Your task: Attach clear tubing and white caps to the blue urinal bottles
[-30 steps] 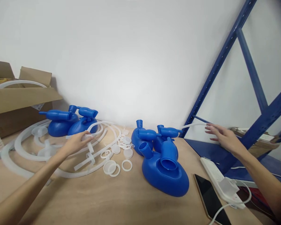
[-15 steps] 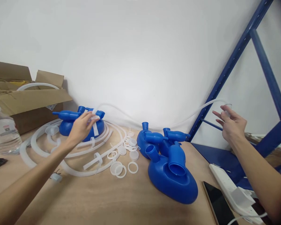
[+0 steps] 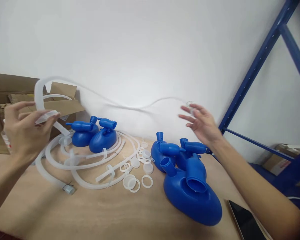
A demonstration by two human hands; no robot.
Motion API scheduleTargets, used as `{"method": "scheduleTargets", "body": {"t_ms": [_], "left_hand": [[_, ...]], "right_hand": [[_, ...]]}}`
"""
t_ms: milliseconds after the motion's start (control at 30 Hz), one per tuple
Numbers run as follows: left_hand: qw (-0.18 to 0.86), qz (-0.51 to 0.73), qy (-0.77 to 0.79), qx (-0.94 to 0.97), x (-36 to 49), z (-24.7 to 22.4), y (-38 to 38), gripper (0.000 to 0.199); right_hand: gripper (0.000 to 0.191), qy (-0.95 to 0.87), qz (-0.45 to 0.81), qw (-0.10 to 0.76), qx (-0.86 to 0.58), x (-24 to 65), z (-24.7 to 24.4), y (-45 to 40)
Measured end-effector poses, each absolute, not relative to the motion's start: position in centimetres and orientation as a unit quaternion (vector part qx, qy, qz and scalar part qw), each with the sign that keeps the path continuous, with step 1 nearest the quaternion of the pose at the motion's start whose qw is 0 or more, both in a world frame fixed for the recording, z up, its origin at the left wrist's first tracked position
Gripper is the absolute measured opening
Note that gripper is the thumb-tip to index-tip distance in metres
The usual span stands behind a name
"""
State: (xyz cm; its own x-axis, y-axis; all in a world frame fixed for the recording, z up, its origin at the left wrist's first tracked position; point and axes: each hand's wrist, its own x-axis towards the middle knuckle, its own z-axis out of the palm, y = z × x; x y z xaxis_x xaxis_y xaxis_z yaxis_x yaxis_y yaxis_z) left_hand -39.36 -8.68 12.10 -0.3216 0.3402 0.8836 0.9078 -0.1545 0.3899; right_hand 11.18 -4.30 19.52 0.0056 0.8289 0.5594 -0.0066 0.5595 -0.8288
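Observation:
A long translucent hose [image 3: 39, 90] hangs in a shallow sag in front of the wall, between my two hands. My left hand [image 3: 25, 133] is closed at the left, pinching a whitish plastic clip [image 3: 47, 116] at the hose; a straight end of the hose slants down behind the fingers. My right hand [image 3: 203, 125] is raised at the right. Its thumb and a finger hold the hose's other end at a clear round fitting [image 3: 190, 104], partly hidden and blurred, while the other fingers are spread. Below it stand blue plastic bottles [image 3: 192, 200] with open necks.
More blue bottles [image 3: 102, 141] stand at the back left. Coiled hoses [image 3: 87, 185] lie around them, with several translucent caps [image 3: 129, 181] and rings [image 3: 147, 181] to the right. A cardboard box [image 3: 65, 107], a phone [image 3: 245, 220] and a blue rack [image 3: 255, 63] flank the table.
My left hand has moved left and toward me, lifting its end of the hose into a tall bend. My right hand has moved left with the other end. The view has shifted slightly.

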Motion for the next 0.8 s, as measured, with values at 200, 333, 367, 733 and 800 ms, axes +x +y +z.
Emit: {"method": "scheduleTargets", "body": {"t_ms": [200, 333, 367, 733, 800], "left_hand": [[0.28, -0.424, -0.666, -0.546, -41.6, 6.2, -8.2, 0.053], [0.194, -0.359, -0.676, -0.613, -41.3, 2.8, -7.5, 0.054], [0.165, -0.357, -0.668, -0.631, -41.0, 2.2, -7.5, 0.053], [-0.138, -0.293, -0.686, -0.652, -37.3, 1.2, -13.2, 0.061], [-0.209, -0.326, -0.673, -0.63, -37.0, 0.8, -13.6, 0.065]], "right_hand": [[0.037, -0.681, 0.478, 0.465, -0.303, 1.5, 13.2, -3.5], [0.043, -0.763, 0.488, 0.284, -0.316, -1.9, 10.7, -4.2], [0.044, -0.801, 0.458, 0.228, -0.312, -2.3, 10.6, -4.6], [0.063, -0.98, -0.042, 0.038, -0.189, -5.9, 7.0, -10.4], [0.073, -0.978, -0.088, 0.042, -0.182, -7.4, 5.5, -10.7]]}}
